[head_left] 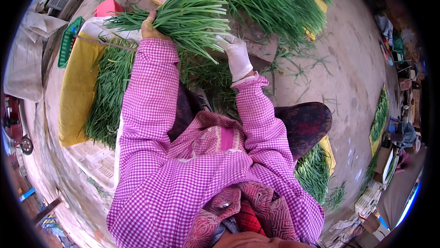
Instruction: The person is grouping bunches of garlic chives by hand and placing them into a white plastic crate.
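Note:
My left hand (151, 28) is closed around a thick bunch of garlic chives (191, 16), held out ahead of me with the pale cut ends toward the right. My right hand (237, 56), in a whitish glove, is at those pale ends, its fingers bent together on some of the stems. Just which stems it pinches is hard to make out. Below the bunch, loose chive leaves (206, 71) lie scattered between my knees. A large heap of chives (277, 5) lies on a low block (261, 48) beyond my right hand.
At my left a white tub (114, 177) holds more chives (110, 96) beside a yellow cloth (75, 105). A green crate (69, 44) and a red block (108, 7) stand behind it. Another chive pile (314, 170) lies by my right knee. Clutter lines the far right.

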Demonstrator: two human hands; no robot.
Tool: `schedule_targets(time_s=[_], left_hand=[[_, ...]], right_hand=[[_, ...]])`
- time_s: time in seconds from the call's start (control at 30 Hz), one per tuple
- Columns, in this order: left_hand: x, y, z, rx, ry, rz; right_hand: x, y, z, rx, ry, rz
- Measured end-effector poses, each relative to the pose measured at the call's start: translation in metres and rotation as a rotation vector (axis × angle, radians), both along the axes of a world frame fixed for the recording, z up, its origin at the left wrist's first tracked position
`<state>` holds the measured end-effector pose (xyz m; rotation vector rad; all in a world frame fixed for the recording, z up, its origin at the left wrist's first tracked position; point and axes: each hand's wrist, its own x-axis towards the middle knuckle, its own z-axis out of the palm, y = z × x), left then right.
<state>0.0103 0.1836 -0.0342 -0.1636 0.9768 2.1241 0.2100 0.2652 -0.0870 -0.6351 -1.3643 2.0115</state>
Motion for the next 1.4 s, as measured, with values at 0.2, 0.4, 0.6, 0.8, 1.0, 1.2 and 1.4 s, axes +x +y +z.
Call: schedule_targets(time_s=[0.2, 0.4, 0.6, 0.8, 1.0, 1.2, 1.4], left_hand=[[-0.024, -0.004, -0.015, 0.146, -0.044, 0.117], [-0.017, -0.004, -0.015, 0.143, 0.02, 0.167], [-0.015, -0.001, -0.019, 0.216, 0.058, 0.096], [0.002, 0.002, -0.001, 0.069, 0.102, 0.137], [-0.02, -0.004, -0.012, 0.109, 0.052, 0.197], [-0.026, -0.005, -0.017, 0.158, 0.095, 0.169], [-0.01, -0.004, -0.012, 0.089, 0.13, 0.124]], right_hand=[[0.036, 0.027, -0.036, 0.24, -0.302, -0.183], [0.037, 0.01, 0.006, -0.089, 0.031, 0.059], [-0.009, -0.018, 0.0, -0.171, 0.083, 0.096], [-0.018, -0.028, -0.004, -0.3, 0.197, 0.04], [0.026, -0.004, -0.032, -0.039, -0.054, 0.044], [0.052, 0.038, -0.076, 0.628, -0.862, -0.252], [0.028, 0.011, -0.016, 0.013, -0.093, -0.002]])
